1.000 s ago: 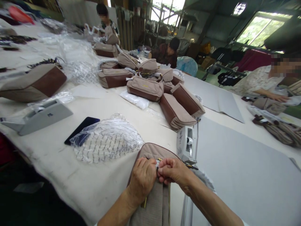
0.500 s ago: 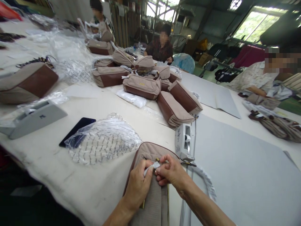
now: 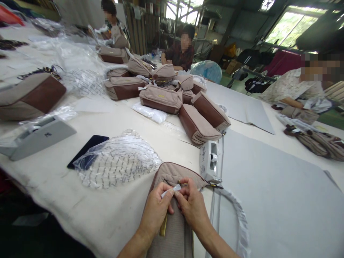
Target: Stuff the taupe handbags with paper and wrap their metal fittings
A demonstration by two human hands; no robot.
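A white paper strip [image 3: 172, 190] was pinched by the narrowly closed fingers [image 3: 179, 191] of both hands. Compared with the earlier frame, the left hand [image 3: 156, 211] and right hand [image 3: 192, 207] were drawn slightly apart, and more of the strip was exposed. A taupe quilted bag [image 3: 172, 175] lay on the desk [image 3: 67, 190] under the hands, just beside a white tape dispenser [image 3: 209, 161].
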